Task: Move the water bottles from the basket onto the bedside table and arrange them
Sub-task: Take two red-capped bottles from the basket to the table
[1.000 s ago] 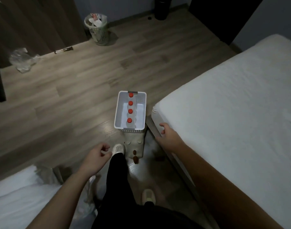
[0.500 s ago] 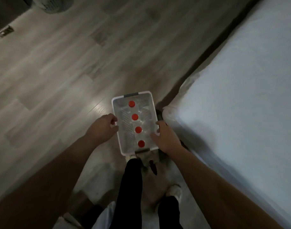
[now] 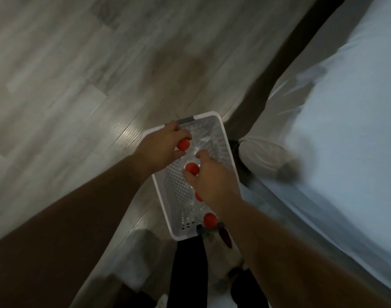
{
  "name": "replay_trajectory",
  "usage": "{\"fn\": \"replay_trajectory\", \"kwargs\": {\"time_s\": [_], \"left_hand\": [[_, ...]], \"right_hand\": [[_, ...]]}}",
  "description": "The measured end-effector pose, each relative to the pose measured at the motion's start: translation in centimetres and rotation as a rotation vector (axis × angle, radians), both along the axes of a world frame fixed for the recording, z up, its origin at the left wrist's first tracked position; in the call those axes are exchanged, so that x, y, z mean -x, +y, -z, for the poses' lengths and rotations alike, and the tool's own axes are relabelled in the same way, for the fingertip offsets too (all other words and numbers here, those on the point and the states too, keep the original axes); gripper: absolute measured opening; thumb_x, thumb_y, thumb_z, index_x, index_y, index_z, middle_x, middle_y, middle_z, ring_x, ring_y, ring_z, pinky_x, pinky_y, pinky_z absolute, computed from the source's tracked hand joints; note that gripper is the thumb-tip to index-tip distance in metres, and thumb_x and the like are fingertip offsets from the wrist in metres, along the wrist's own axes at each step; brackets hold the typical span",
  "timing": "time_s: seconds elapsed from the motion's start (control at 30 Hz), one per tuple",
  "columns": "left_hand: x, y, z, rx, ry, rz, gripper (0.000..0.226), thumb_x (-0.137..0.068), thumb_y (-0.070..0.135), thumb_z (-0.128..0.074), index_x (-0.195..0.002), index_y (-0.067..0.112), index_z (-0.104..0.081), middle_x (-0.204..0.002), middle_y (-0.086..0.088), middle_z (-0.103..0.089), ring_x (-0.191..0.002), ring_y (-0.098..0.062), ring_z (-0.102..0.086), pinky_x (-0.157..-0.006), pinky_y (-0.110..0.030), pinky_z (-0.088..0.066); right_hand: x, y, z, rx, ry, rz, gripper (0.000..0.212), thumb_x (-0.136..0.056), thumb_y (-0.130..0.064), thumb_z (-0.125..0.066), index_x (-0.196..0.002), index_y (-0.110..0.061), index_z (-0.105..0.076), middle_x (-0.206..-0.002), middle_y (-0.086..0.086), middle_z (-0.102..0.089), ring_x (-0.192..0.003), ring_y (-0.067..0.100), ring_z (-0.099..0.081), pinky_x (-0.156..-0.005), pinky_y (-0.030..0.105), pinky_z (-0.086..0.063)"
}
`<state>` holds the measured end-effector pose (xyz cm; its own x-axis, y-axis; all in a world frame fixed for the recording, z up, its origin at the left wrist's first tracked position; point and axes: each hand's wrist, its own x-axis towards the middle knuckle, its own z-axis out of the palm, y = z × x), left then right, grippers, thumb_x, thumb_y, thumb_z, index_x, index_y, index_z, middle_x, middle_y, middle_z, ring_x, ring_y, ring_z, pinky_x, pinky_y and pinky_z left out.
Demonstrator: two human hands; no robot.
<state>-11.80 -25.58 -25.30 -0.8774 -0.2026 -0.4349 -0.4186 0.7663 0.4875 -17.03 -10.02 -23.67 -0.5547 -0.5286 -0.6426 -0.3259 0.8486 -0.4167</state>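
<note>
A white perforated plastic basket [image 3: 223, 150] sits on the grey wood-plank floor [image 3: 68, 85], just beside the corner of a bed with a pale sheet [image 3: 345, 130]. Inside it stand four clear water bottles, seen from above as a row of red caps. The bedside table is not in view.

The left hand [image 3: 161, 147] is over the far end of the basket, fingers curled round the farthest red-capped bottle [image 3: 183, 144] at its neck; the grip appears closed on it. The right hand [image 3: 212, 176] reaches in beside it, thumb and fingers closing about the second red-capped bottle [image 3: 192, 168]; whether that grasp is fully tight cannot be told, since the hand covers the bottle's neck. The third bottle's cap [image 3: 198, 196] is mostly hidden beneath the right wrist. The nearest bottle [image 3: 210, 220] stands untouched by the near rim.

Assessment: the step in hand is the first pick-up, one bottle per hand, and no bottle has left the basket. The next move calls for a straight upward lift, so that the bottles clear the basket walls and do not knock their neighbours, followed by a turn to find the table. The picture is motion-blurred, so fine contact is uncertain.
</note>
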Motion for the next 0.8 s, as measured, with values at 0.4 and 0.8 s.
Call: {"fn": "replay_trajectory", "kwargs": {"time_s": [0.4, 0.8], "left_hand": [[0.8, -0.6, 1.8, 0.117, 0.118, 0.177, 0.044, -0.081, 0.037, -0.069, -0.115, 0.018, -0.048, -0.107, -0.004, -0.065, -0.084, -0.024, -0.065, -0.067, -0.030, -0.049], [-0.8, -0.2, -2.7, 0.089, 0.173, -0.028, 0.031, -0.079, 0.041, -0.071, -0.098, 0.021, -0.059, -0.083, 0.005, -0.066, -0.065, -0.011, -0.055, -0.060, -0.023, -0.041]], "right_hand": [[-0.1, 0.1, 2.4, 0.022, 0.178, -0.208, 0.049, -0.090, -0.048, -0.054, -0.127, -0.019, -0.039, -0.097, 0.001, -0.065, -0.083, 0.018, -0.065, -0.066, 0.024, -0.036], [1.8, 1.7, -2.4, 0.242, 0.142, -0.092, 0.028, -0.086, -0.046, -0.060, -0.091, -0.029, -0.038, -0.081, -0.011, -0.057, -0.073, 0.008, -0.057, -0.069, 0.025, -0.046]]}}
